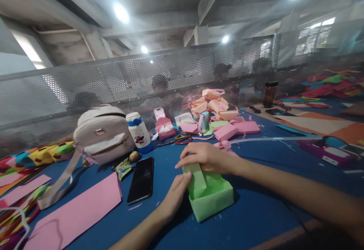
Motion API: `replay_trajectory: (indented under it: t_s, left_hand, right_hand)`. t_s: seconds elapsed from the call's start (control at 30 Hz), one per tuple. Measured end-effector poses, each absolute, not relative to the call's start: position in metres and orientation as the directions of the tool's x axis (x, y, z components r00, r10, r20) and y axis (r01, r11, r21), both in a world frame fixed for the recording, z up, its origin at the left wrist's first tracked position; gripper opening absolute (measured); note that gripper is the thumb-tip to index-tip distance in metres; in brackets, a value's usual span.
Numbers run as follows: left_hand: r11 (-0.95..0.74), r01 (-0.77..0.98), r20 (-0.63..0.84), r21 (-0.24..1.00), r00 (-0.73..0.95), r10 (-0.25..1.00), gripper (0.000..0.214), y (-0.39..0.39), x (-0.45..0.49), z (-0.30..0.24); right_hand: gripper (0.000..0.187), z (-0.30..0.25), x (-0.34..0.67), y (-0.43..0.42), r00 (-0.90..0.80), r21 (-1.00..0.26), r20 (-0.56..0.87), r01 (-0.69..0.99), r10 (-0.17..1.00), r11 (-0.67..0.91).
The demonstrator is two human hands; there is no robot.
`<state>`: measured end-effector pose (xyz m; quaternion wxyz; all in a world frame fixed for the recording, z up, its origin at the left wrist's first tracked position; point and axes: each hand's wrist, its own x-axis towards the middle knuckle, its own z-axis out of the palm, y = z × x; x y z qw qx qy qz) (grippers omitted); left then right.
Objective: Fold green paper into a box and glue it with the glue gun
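Observation:
A light green folded paper box (212, 205) sits on the blue table in front of me, with its top uncovered. A paler green paper strip (196, 183) stands up at the box's left side and leans over its inside. My left hand (176, 194) pinches the strip's left edge, thumb on its face, against the box's left side. My right hand (206, 156) reaches across from the right, its fingers bent over the strip's top edge; the fingertips behind the paper are hidden.
Left of the hands lie a black phone (141, 180), a snack packet (124, 168) and pink paper sheets (82, 212). Behind stand a bag (104, 134), a bottle (140, 132), scissors (183, 139) and a pile of paper boxes (214, 106). A purple tape dispenser (327, 152) is at right.

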<state>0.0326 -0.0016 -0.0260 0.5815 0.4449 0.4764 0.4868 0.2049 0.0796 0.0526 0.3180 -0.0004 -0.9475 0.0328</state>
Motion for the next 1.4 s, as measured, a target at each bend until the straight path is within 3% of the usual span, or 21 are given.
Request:
replay_trajectory:
  t_s: [0.4, 0.63, 0.8, 0.93, 1.1, 1.4]
  left_hand:
    - [0.056, 0.110, -0.058, 0.992, 0.013, 0.998, 0.077, -0.006, 0.032, -0.021]
    - [0.047, 0.090, -0.043, 0.995, -0.049, 0.998, 0.072, -0.009, 0.034, -0.017]
    - [0.036, 0.083, -0.036, 0.996, -0.003, 0.999, 0.068, -0.009, 0.034, -0.015]
    - [0.032, 0.050, -0.033, 0.998, 0.019, 0.999, 0.068, -0.008, 0.036, -0.013]
    - [0.052, 0.128, -0.056, 0.990, 0.025, 0.998, 0.073, -0.011, 0.035, -0.016]
    - [0.031, 0.138, -0.036, 0.990, 0.031, 0.999, 0.068, -0.011, 0.033, -0.020]
  right_hand:
    - [0.017, 0.051, 0.204, 0.080, -0.733, 0.087, 0.680, 0.044, -0.027, 0.995]
    - [0.017, 0.056, 0.207, 0.080, -0.735, 0.067, 0.677, 0.016, -0.034, 0.998]
    - [0.015, 0.057, 0.206, 0.078, -0.756, 0.061, 0.655, 0.030, -0.017, 0.998]
    - [0.038, 0.056, 0.205, 0.077, -0.784, 0.126, 0.615, -0.005, -0.082, 0.992]
    - [0.023, 0.054, 0.205, 0.079, -0.773, 0.129, 0.627, -0.020, -0.097, 0.991]
    - [0.023, 0.052, 0.204, 0.078, -0.753, 0.178, 0.649, 0.007, -0.112, 0.984]
